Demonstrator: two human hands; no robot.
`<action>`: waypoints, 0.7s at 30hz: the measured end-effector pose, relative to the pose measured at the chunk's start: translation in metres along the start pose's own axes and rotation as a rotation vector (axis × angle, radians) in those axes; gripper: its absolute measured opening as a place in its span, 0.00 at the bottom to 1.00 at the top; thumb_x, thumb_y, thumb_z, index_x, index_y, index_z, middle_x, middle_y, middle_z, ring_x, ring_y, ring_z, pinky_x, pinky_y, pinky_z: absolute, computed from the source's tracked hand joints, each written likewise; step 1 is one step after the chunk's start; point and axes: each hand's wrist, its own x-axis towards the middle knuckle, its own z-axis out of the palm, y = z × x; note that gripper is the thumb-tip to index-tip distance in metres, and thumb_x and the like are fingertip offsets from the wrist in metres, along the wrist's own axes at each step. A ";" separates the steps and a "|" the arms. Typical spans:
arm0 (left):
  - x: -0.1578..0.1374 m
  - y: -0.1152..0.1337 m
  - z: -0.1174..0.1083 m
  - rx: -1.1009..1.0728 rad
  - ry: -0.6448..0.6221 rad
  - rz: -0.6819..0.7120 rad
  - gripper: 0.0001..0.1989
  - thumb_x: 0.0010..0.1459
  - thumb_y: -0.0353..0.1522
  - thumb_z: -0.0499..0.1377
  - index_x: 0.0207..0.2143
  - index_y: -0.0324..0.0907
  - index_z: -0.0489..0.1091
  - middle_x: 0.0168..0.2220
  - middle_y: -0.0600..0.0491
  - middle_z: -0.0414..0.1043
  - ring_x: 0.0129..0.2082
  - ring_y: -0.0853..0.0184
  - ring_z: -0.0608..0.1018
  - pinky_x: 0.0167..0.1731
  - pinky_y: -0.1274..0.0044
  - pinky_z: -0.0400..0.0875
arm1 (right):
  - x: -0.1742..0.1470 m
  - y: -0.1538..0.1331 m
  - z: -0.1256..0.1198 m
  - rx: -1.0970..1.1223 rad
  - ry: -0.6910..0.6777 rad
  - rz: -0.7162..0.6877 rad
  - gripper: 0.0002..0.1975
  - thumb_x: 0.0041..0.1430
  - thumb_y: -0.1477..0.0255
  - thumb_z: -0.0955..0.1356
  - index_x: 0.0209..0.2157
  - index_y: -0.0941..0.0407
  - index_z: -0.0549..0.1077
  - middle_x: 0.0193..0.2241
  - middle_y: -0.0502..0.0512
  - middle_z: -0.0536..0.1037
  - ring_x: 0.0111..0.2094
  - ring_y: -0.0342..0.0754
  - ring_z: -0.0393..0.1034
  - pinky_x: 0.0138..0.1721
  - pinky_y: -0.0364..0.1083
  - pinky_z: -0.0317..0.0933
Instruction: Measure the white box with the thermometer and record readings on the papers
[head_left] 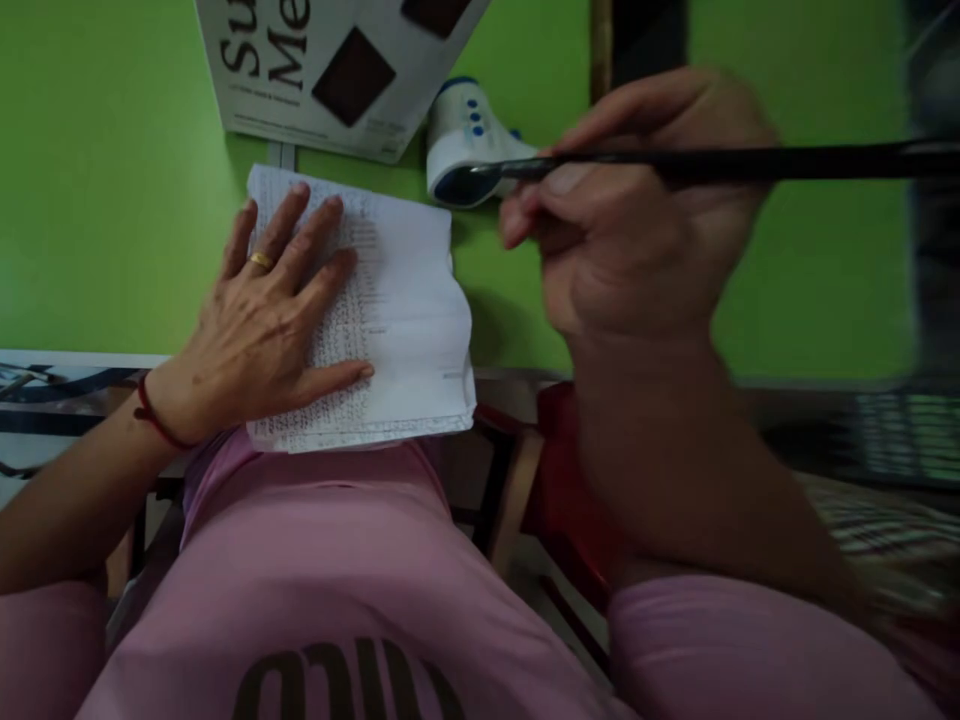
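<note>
My left hand [262,310] lies flat with spread fingers on a small stack of paper sheets [416,300]. The sheets have wavy edges and dense small writing down their left part; their near edge juts over the table edge. Raised to the right of the sheets, my right hand [637,210] pinches a long black pen [787,163] between thumb and fingers. Its greyish tip points left, and the rest runs out of the right side of the view. Behind that tip stands a white device with blue buttons [469,125]; the pen and hand partly cover it.
A white box [300,100] with dark squares and large lettering stands at the back of the green table [97,180]. Below the table edge are a chair's wooden part [514,490] and something red [559,480]. Patterned cloth [877,530] lies at the right.
</note>
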 end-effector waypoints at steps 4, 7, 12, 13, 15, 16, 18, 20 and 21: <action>-0.003 0.005 0.001 0.016 -0.021 0.055 0.38 0.56 0.56 0.59 0.61 0.43 0.61 0.68 0.44 0.53 0.69 0.43 0.54 0.67 0.51 0.44 | 0.003 -0.006 0.020 0.123 -0.090 0.150 0.04 0.42 0.74 0.66 0.24 0.51 0.68 0.15 0.43 0.67 0.16 0.42 0.62 0.17 0.45 0.55; -0.006 0.009 0.002 0.127 -0.019 0.069 0.38 0.58 0.54 0.57 0.61 0.37 0.59 0.68 0.38 0.53 0.69 0.44 0.55 0.67 0.54 0.47 | -0.001 0.001 0.029 0.056 -0.202 0.188 0.02 0.49 0.74 0.66 0.28 0.52 0.69 0.17 0.43 0.69 0.18 0.41 0.66 0.22 0.44 0.61; -0.009 0.010 0.007 0.181 0.034 0.085 0.41 0.59 0.57 0.55 0.62 0.36 0.58 0.66 0.36 0.56 0.68 0.44 0.57 0.66 0.54 0.50 | -0.015 0.025 0.027 -0.262 -0.213 0.078 0.05 0.56 0.66 0.68 0.30 0.51 0.69 0.24 0.47 0.73 0.24 0.44 0.69 0.27 0.47 0.66; -0.009 0.009 0.008 0.171 0.041 0.088 0.41 0.59 0.58 0.54 0.62 0.37 0.58 0.66 0.37 0.56 0.68 0.44 0.57 0.66 0.54 0.50 | -0.017 0.029 0.025 -0.315 -0.199 0.051 0.05 0.57 0.65 0.68 0.30 0.51 0.69 0.24 0.48 0.73 0.25 0.45 0.70 0.27 0.48 0.67; -0.009 0.008 0.008 0.135 0.063 0.089 0.39 0.61 0.57 0.52 0.62 0.38 0.59 0.65 0.38 0.58 0.67 0.45 0.58 0.66 0.53 0.51 | -0.020 0.034 0.022 -0.403 -0.190 -0.003 0.06 0.59 0.64 0.67 0.31 0.50 0.70 0.24 0.49 0.73 0.27 0.47 0.71 0.29 0.49 0.68; -0.009 0.007 0.006 0.107 0.072 0.090 0.36 0.62 0.56 0.51 0.61 0.38 0.61 0.64 0.38 0.60 0.67 0.45 0.59 0.66 0.53 0.52 | -0.021 0.035 0.021 -0.430 -0.189 -0.026 0.06 0.60 0.64 0.66 0.32 0.50 0.70 0.24 0.49 0.72 0.28 0.48 0.72 0.29 0.49 0.68; -0.010 0.005 0.000 0.023 0.087 0.093 0.29 0.67 0.50 0.49 0.57 0.37 0.65 0.61 0.39 0.64 0.65 0.48 0.63 0.65 0.55 0.57 | -0.022 0.033 0.021 -0.462 -0.196 -0.051 0.05 0.60 0.65 0.66 0.32 0.50 0.71 0.24 0.49 0.72 0.29 0.48 0.72 0.30 0.50 0.69; -0.013 0.005 -0.010 -0.081 0.119 0.088 0.20 0.69 0.41 0.49 0.54 0.39 0.67 0.57 0.41 0.69 0.61 0.53 0.69 0.61 0.59 0.65 | -0.021 0.029 0.022 -0.479 -0.208 -0.044 0.05 0.60 0.65 0.66 0.31 0.49 0.71 0.24 0.49 0.72 0.29 0.48 0.72 0.31 0.49 0.69; -0.015 0.005 -0.016 -0.125 0.147 0.076 0.17 0.69 0.38 0.49 0.53 0.40 0.68 0.55 0.43 0.70 0.58 0.56 0.72 0.59 0.62 0.69 | -0.021 0.027 0.023 -0.482 -0.210 -0.036 0.05 0.60 0.65 0.66 0.30 0.49 0.71 0.23 0.49 0.73 0.29 0.48 0.71 0.32 0.49 0.70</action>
